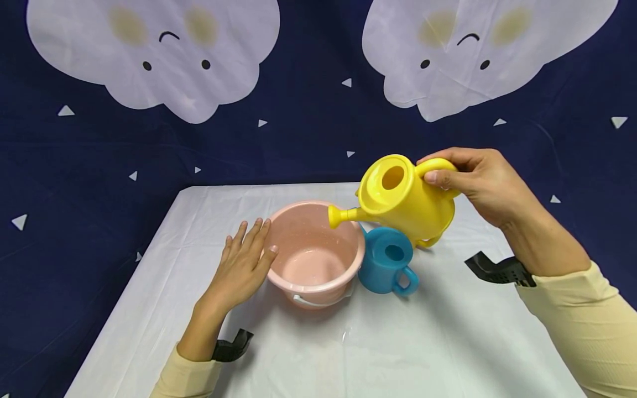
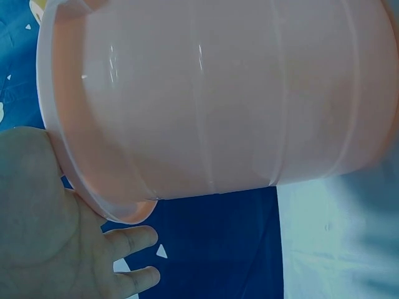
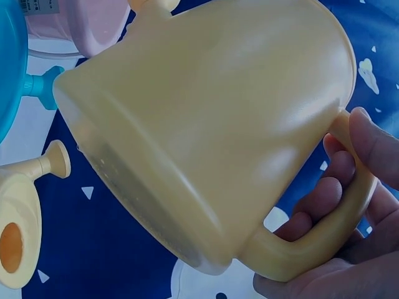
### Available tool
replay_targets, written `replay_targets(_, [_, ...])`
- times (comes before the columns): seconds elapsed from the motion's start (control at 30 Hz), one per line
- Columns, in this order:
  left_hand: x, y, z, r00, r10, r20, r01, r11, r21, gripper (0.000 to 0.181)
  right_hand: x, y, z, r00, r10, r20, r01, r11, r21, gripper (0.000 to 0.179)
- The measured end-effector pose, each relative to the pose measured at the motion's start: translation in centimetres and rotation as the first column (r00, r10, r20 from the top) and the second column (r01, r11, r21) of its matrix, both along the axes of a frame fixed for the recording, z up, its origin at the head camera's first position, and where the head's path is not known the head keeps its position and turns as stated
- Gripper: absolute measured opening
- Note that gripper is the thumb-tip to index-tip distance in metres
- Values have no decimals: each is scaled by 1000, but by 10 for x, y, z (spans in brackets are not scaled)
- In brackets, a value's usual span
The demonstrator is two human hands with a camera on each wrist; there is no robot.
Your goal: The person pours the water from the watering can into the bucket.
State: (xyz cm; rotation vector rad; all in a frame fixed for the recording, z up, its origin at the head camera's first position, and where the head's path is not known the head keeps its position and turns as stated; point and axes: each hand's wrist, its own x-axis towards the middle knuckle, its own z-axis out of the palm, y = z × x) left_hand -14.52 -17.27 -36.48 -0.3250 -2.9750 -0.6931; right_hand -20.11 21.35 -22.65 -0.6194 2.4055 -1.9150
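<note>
The left hand (image 1: 242, 262) is laid, fingers straightened, against the rim of a pink bucket (image 1: 301, 232). Beside the bucket, a blue watering can (image 1: 379, 272) is set on the surface (image 1: 398, 342). A yellow watering can (image 1: 415, 204) is clamped by its handle in the right hand (image 1: 483, 179), tilted, its spout above the bucket. Beyond, a dark backdrop (image 1: 318, 132) is seen.

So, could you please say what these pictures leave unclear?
Head: most of the second yellow can, hidden behind the raised yellow can.
Head: that can's lower inside, hidden by its walls.
Right wrist: label print on the pink bucket, too small.
Right wrist: most of the blue can, beyond the left edge.
</note>
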Motion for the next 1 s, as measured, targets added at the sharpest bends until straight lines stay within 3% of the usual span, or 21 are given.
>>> replay_targets(1.0, [4, -5, 1, 1000, -14, -1, 14, 1000, -1, 62, 10, -8, 6, 1000, -21, -17, 21, 999, 28, 25])
